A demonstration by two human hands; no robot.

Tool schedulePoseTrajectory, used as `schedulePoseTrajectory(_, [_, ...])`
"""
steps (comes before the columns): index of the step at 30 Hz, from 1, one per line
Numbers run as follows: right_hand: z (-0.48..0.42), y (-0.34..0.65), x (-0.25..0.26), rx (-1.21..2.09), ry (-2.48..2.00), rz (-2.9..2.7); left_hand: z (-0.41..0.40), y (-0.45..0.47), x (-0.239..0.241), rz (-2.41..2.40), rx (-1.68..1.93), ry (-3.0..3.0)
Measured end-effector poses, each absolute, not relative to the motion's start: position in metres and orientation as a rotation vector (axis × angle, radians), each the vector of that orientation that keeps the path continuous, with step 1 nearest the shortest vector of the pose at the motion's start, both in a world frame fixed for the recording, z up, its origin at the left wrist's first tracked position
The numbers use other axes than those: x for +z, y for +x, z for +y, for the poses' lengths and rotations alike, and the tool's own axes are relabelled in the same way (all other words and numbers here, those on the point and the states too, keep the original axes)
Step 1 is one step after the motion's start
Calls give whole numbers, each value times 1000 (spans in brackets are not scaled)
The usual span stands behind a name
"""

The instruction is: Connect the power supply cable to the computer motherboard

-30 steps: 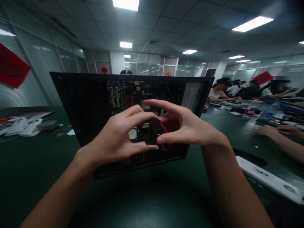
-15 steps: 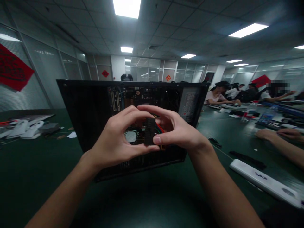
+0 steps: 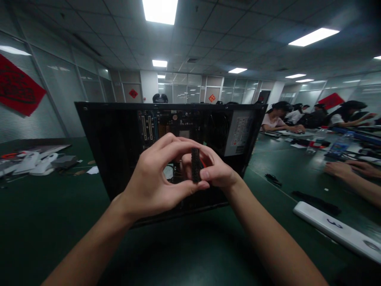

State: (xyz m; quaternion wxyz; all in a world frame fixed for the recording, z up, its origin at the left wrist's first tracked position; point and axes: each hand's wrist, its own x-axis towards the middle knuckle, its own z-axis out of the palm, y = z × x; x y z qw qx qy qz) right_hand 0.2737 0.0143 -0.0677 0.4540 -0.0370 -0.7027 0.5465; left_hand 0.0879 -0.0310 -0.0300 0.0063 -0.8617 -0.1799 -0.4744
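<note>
Both hands grip a black multi-pin power connector (image 3: 195,165) in front of an open computer case (image 3: 113,131). My left hand (image 3: 157,174) pinches it at its upper and lower ends between fingers and thumb. My right hand (image 3: 218,165) is closed on its right side, thumb on the connector's lower part. Coloured wires, red among them, run behind the connector and are mostly hidden by my fingers. Inside the case a motherboard with pale slots (image 3: 147,128) shows above my left hand. A power supply with a white label (image 3: 239,131) sits at the right.
White items and a grey box (image 3: 64,161) lie on the green table (image 3: 190,246) at left. To the right are a white bar marked 3 (image 3: 333,228), black straps (image 3: 315,201) and plastic bottles (image 3: 337,147). Another person's hands (image 3: 339,169) rest at far right; several people sit beyond.
The connector has moved slightly right and turned, so its pin face is narrower to me. My right hand's fingers have curled in closer behind it. The view has shifted a little.
</note>
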Motion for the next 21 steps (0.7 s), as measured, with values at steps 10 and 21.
schedulePoseTrajectory(10, [19,288,-69,1283,-327,-1870,-31,82,-26,-676,-1122,-2287])
schedulePoseTrajectory(21, [32,262,-101,1544,-27,-1660,-28,85,-27,-717,-1192,-2462])
